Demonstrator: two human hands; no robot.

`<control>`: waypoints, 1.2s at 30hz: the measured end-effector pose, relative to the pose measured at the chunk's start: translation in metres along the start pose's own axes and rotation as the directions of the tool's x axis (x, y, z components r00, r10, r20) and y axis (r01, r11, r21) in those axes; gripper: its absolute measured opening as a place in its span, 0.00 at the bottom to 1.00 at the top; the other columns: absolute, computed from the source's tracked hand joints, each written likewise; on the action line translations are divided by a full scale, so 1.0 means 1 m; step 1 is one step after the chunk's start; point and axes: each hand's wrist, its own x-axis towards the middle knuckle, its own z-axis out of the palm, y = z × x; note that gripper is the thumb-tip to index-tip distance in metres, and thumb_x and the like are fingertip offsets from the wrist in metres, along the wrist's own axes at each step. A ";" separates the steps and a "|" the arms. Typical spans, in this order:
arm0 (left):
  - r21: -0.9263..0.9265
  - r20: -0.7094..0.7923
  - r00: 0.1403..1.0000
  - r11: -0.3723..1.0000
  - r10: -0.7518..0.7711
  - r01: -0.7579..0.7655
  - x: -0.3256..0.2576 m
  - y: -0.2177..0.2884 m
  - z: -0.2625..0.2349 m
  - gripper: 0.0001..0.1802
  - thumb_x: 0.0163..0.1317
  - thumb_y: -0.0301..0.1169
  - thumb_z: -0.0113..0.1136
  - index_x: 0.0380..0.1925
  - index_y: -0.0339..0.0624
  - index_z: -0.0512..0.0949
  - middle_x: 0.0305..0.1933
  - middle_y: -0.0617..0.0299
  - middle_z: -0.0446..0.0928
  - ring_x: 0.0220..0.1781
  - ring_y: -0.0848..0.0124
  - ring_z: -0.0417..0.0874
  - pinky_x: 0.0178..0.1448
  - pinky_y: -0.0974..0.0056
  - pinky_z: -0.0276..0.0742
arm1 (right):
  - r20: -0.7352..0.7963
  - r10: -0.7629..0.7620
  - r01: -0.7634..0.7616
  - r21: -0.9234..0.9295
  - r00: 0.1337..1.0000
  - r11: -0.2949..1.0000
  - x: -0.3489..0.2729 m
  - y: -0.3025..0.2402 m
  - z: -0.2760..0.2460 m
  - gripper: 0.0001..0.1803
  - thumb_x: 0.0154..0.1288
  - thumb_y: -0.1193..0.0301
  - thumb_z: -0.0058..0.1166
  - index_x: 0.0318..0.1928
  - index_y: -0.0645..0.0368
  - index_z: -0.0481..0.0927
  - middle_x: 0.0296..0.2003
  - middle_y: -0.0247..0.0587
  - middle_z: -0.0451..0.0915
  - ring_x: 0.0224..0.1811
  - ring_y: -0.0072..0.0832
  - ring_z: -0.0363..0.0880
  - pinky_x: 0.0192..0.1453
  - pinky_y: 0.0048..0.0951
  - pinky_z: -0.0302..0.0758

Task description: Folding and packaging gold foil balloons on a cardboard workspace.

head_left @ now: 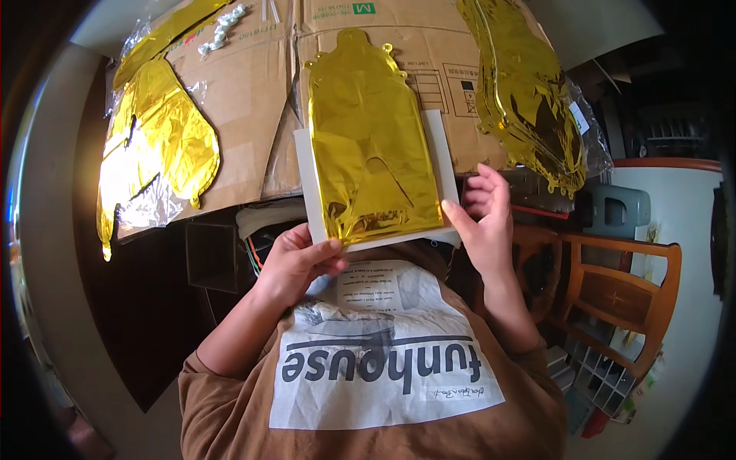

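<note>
Both hands, left hand (295,261) and right hand (483,215), are closed in a grip on the white card (437,134) under a flat gold foil balloon (368,146).

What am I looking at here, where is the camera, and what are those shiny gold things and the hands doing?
There is no machine here: a person wears a wide fisheye camera on the head, looking down, so straight edges bend near the rim. The brown T-shirt at the bottom is the person's own. The left hand and the right hand hold a white card by its lower corners, with a flat, uninflated gold foil balloon lying on it. Behind it, flattened cardboard is spread out as the surface. More gold foil balloons lie on it, one pile at the left and one at the right. A wooden chair stands at the right.
</note>
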 end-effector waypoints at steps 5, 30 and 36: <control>0.149 -0.016 0.999 0.987 -0.051 0.053 -0.016 -0.001 -0.005 0.11 0.67 0.25 0.66 0.48 0.37 0.82 0.39 0.61 0.86 0.33 0.74 0.87 0.42 0.71 0.84 | 0.373 0.231 -0.415 0.550 0.899 0.725 -0.014 -0.009 0.002 0.44 0.63 0.80 0.66 0.74 0.63 0.56 0.48 0.46 0.82 0.44 0.23 0.82 0.52 0.27 0.80; 0.225 0.091 0.992 0.969 0.084 -0.103 -0.010 0.005 -0.005 0.17 0.64 0.20 0.67 0.54 0.36 0.79 0.51 0.60 0.86 0.49 0.75 0.85 0.59 0.66 0.80 | 0.491 0.116 -0.449 0.642 0.863 0.622 -0.021 -0.006 0.010 0.24 0.64 0.80 0.65 0.59 0.64 0.73 0.50 0.36 0.83 0.51 0.18 0.80 0.61 0.25 0.75; 0.128 0.124 0.974 0.970 0.190 -0.206 -0.001 0.010 -0.015 0.21 0.63 0.20 0.68 0.56 0.37 0.78 0.53 0.60 0.85 0.52 0.74 0.85 0.60 0.65 0.80 | 0.501 0.095 -0.430 0.614 0.860 0.662 -0.025 -0.002 0.010 0.19 0.65 0.79 0.66 0.55 0.62 0.78 0.48 0.33 0.84 0.50 0.16 0.80 0.61 0.23 0.75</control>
